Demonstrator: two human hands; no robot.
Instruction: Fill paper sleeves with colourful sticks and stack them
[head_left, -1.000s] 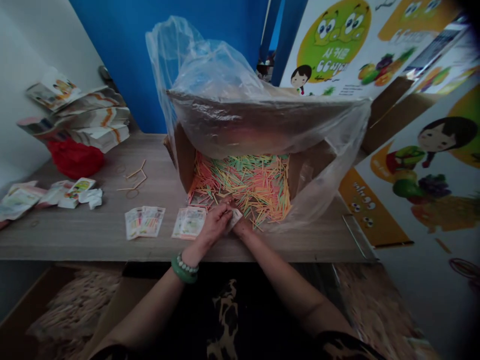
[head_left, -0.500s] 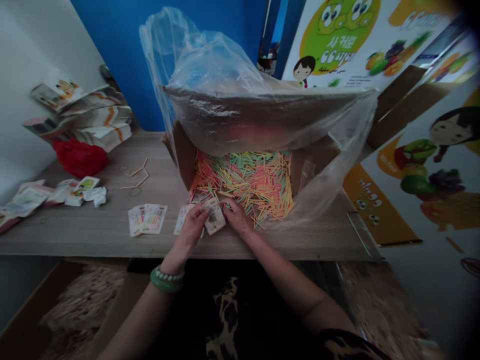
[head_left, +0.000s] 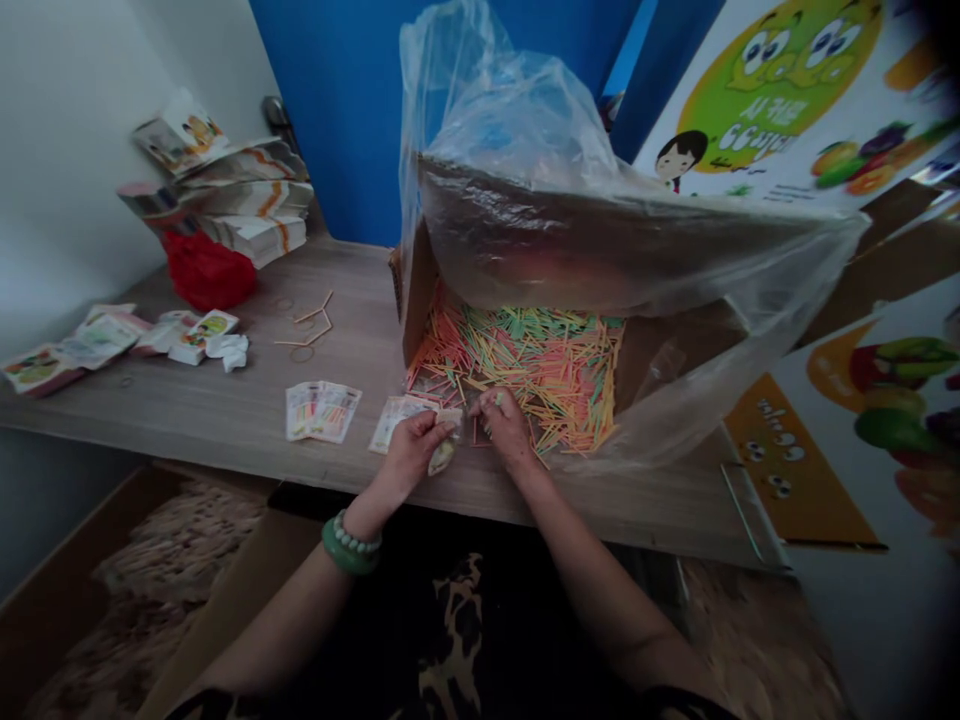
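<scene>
My left hand (head_left: pixel 411 448), with a green bangle and a beaded bracelet at its wrist, pinches a small clear packet (head_left: pixel 442 458) above the table's front edge. To its right, my right hand (head_left: pixel 507 425) has its fingers drawn together in front of the box; what they hold is too small to make out. Beyond both hands lies a heap of thin pastel sticks (head_left: pixel 525 360), pink, yellow, green and orange. Printed packets (head_left: pixel 391 420) lie partly behind my left hand. Farther left are more packets (head_left: pixel 322 410) with coloured sticks showing in them.
A cardboard box (head_left: pixel 418 290) lined with a clear plastic bag (head_left: pixel 637 225) stands open towards me. At left are a red bag (head_left: pixel 206 270), stacked printed cartons (head_left: pixel 262 230), crumpled tissue (head_left: pixel 229 350) and bent sticks (head_left: pixel 315 325). Printed boxes (head_left: pixel 795 460) stand at right.
The view has shifted, so the table items appear farther right. My right hand has come away from the packet, leaving a gap. The packet in my left hand is now turned and tilted.
</scene>
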